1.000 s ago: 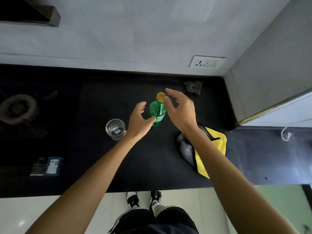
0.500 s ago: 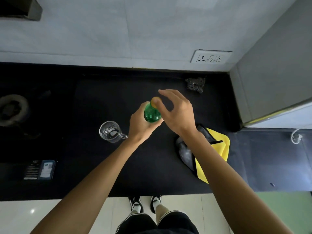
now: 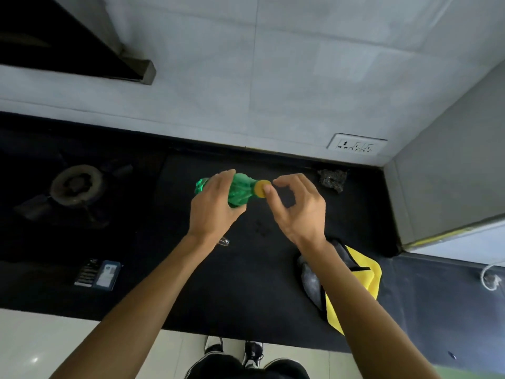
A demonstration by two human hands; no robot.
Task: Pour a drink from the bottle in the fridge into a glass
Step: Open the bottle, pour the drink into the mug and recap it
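Note:
A green plastic bottle (image 3: 241, 191) with a yellow cap (image 3: 259, 187) is held on its side above the black counter (image 3: 246, 291), cap pointing right. My left hand (image 3: 216, 206) wraps around the bottle's body. My right hand (image 3: 297, 209) has its thumb and forefinger pinched at the cap, with the other fingers curled. Only a small edge of the clear glass (image 3: 223, 241) shows beside my left wrist; the rest is hidden under my arm.
A gas burner (image 3: 78, 184) sits at the left. A small dark and blue packet (image 3: 99, 273) lies near the front edge. A yellow and grey cloth (image 3: 366, 280) lies under my right forearm. A dark scrubber (image 3: 332, 179) sits by the wall below a socket (image 3: 356, 144).
The bottle went from upright on the counter to lifted and tipped sideways in my left hand. My right hand stayed at the cap. The glass has slipped out of sight under my left arm.

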